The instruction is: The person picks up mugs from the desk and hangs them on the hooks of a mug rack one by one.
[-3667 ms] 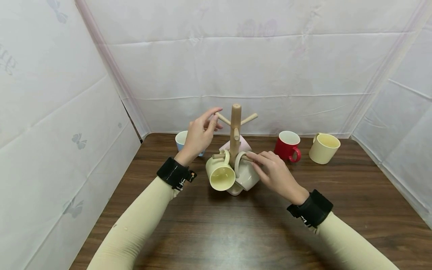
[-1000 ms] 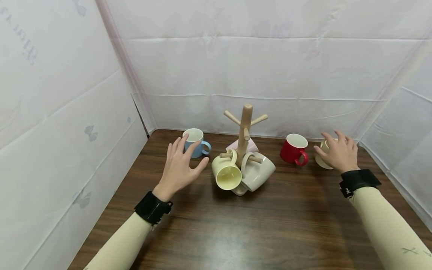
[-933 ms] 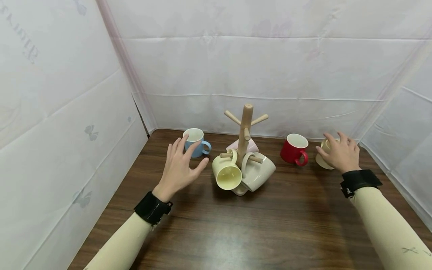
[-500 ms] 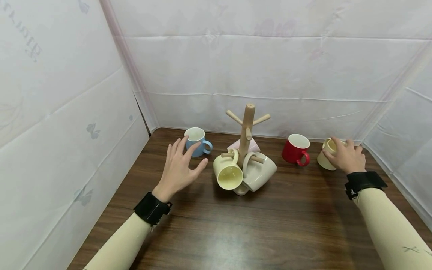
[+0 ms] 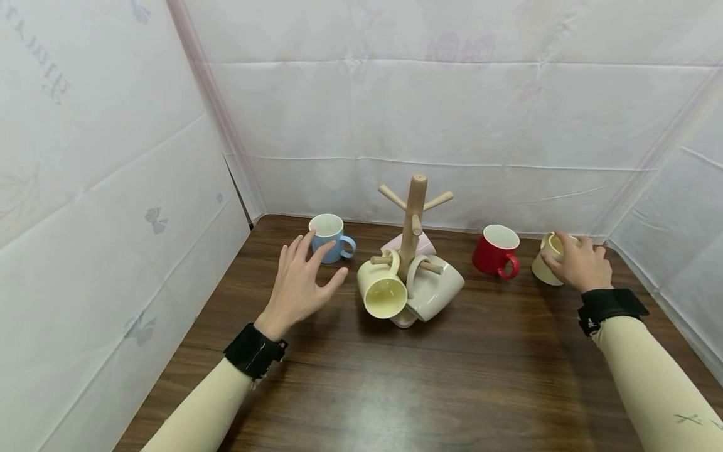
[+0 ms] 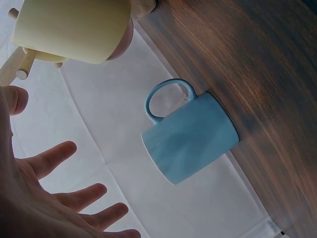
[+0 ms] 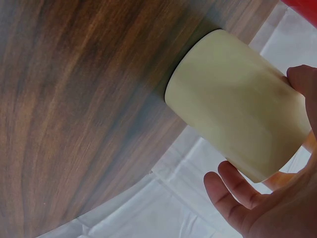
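In the head view my left hand (image 5: pixel 299 282) hovers with fingers spread before the light blue mug (image 5: pixel 326 240), which stands upright. In the left wrist view a gap separates the fingers from that blue mug (image 6: pixel 193 139). My right hand (image 5: pixel 582 263) grips the pale yellow mug (image 5: pixel 543 271) at the far right. Its thumb presses one side near the rim and fingers lie about the other, in the right wrist view, where the yellow mug's base (image 7: pixel 190 64) stands on the table. The wooden mug tree (image 5: pixel 415 213) between the hands bears a yellow, a white and a pink mug.
A red mug (image 5: pixel 492 251) stands upright just left of the right hand, its handle facing front right. The tree's upper pegs (image 5: pixel 437 201) are bare. White cloth walls (image 5: pixel 361 113) border the brown wooden table (image 5: pixel 395 389) at the back and sides.
Both hands have left the mug tree. The right has moved to the far-right yellow mug and closed on it; the left has drawn back to the left and stayed there. The head view has shifted slightly.
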`<state>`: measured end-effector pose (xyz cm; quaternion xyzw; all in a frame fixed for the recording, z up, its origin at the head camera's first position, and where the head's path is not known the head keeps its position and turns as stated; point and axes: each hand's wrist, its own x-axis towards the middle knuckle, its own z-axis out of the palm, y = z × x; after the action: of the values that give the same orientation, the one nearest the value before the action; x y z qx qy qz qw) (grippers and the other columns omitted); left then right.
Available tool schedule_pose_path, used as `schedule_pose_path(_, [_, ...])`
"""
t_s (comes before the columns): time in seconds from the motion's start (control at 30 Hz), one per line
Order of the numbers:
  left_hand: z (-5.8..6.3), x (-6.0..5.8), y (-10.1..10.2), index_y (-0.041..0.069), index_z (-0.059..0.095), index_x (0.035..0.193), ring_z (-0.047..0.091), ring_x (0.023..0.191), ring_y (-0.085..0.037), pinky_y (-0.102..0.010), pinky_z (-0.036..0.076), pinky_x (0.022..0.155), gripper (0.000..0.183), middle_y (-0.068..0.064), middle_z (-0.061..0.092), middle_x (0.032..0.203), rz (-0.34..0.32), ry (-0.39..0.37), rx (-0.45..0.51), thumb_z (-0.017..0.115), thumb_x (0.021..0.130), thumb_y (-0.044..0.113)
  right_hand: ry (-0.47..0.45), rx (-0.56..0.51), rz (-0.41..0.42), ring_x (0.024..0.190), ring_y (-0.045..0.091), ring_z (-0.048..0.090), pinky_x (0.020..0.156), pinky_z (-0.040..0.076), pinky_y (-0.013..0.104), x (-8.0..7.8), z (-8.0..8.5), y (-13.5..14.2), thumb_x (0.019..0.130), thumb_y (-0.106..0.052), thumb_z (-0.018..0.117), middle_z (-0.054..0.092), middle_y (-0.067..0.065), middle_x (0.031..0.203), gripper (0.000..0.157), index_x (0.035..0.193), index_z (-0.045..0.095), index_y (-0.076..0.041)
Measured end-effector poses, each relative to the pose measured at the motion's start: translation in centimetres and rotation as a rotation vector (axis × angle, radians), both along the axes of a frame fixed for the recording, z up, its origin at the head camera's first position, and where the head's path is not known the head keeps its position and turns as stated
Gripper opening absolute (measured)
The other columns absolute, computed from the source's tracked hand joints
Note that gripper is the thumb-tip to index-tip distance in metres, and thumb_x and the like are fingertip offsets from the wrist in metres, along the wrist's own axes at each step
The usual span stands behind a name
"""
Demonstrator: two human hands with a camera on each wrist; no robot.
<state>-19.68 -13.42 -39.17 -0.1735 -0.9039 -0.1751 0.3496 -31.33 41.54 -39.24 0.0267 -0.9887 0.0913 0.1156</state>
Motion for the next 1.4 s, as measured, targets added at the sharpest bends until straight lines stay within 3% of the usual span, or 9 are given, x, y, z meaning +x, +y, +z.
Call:
schedule_pose_path(0.23, [-0.3, 0.1, 0.0, 0.016, 0.057, 0.125, 0.033, 0.125, -0.043, -0.069, 0.025, 0.096, 0.057, -0.022, 0.040, 0.138, -0.011, -0.016, 0.006, 0.052, 0.085, 0.057, -0.019, 0.003, 0.014, 0.097, 0.068, 0.031, 0.061, 0.038, 0.074, -0.1, -0.1, 0.1, 0.090, -0.056, 0.047, 0.028, 0.042, 0.122, 0.068, 0.138, 0.034, -0.009])
schedule_pose_path(0.43, [-0.6, 0.1, 0.1, 0.016, 0.055, 0.129, 0.038, 0.121, -0.041, -0.063, 0.030, 0.097, 0.058, -0.023, 0.042, 0.135, -0.043, -0.020, 0.009, 0.054, 0.085, 0.054, -0.030, -0.009, 0.026, 0.094, 0.067, 0.033, 0.056, 0.039, 0.073, -0.3, -0.2, 0.3, 0.088, -0.062, 0.042, 0.029, 0.043, 0.119, 0.068, 0.137, 0.037, -0.014])
schedule_pose_path(0.63, [-0.8, 0.2, 0.1, 0.016, 0.052, 0.132, 0.040, 0.121, -0.038, -0.060, 0.032, 0.097, 0.059, -0.022, 0.044, 0.134, -0.060, -0.037, 0.020, 0.054, 0.086, 0.053, -0.061, -0.009, 0.048, 0.096, 0.067, 0.031, 0.055, 0.038, 0.074, -0.3, -0.1, 0.3, 0.090, -0.054, 0.048, 0.029, 0.045, 0.117, 0.061, 0.137, 0.040, -0.016])
schedule_pose_path(1.07, [-0.7, 0.1, 0.2, 0.018, 0.049, 0.135, 0.040, 0.121, -0.036, -0.058, 0.032, 0.098, 0.060, -0.021, 0.045, 0.133, -0.062, -0.050, 0.019, 0.052, 0.087, 0.054, -0.076, -0.016, 0.042, 0.096, 0.067, 0.030, 0.055, 0.039, 0.073, -0.9, 0.9, 0.1, 0.090, -0.052, 0.050, 0.027, 0.046, 0.114, 0.061, 0.136, 0.039, -0.014])
schedule_pose_path(1.4, [-0.8, 0.2, 0.1, 0.016, 0.050, 0.133, 0.041, 0.120, -0.036, -0.060, 0.034, 0.096, 0.060, -0.022, 0.047, 0.131, -0.057, -0.051, 0.023, 0.054, 0.086, 0.053, -0.073, -0.024, 0.055, 0.095, 0.067, 0.030, 0.054, 0.039, 0.073, -0.5, 0.9, 0.3, 0.088, -0.061, 0.044, 0.027, 0.046, 0.113, 0.066, 0.134, 0.040, -0.013])
